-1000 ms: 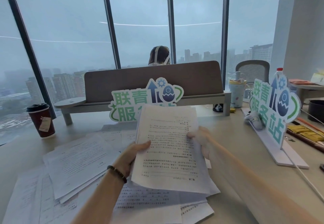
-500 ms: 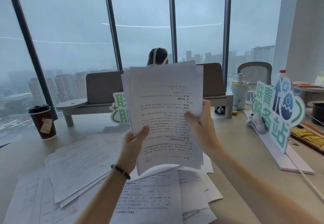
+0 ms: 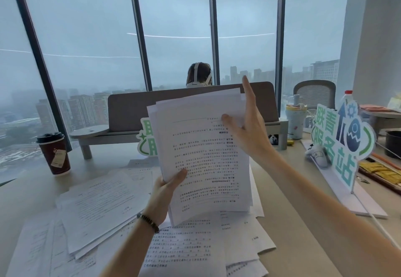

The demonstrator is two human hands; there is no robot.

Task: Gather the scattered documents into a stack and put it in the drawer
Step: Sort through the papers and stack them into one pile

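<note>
A: Where's the stack of documents (image 3: 204, 153)?

B: Up off the bench (image 3: 299, 222), held nearly upright in front of the person. The left hand (image 3: 167, 192) grips its lower left edge, thumb curled over the front sheet, fingers behind. The print reads upside down from here.

A: And the right hand (image 3: 249, 129)?

B: At the upper right corner of the stack. Its fingers are stretched straight up along the right edge and the thumb lies flat on the top sheet, so it steadies the paper without curling round it.

A: The rest of the papers?

B: Loose sheets (image 3: 104, 207) lie scattered and overlapping on the bench below and to the left of the held stack, more of them directly underneath it.

A: Any containers?

B: A dark red paper coffee cup (image 3: 55, 153) with a black lid on stands upright at the left of the bench, well apart from the stack; its contents are hidden. At the right, behind the green-and-white sign (image 3: 340, 142), there's a pale tumbler (image 3: 295, 122) with a lid. A flat tray (image 3: 382, 172) at the far right edge holds yellow packets, possibly tea or sugar sachets, too small to tell. I can't see a drawer from this angle
</note>
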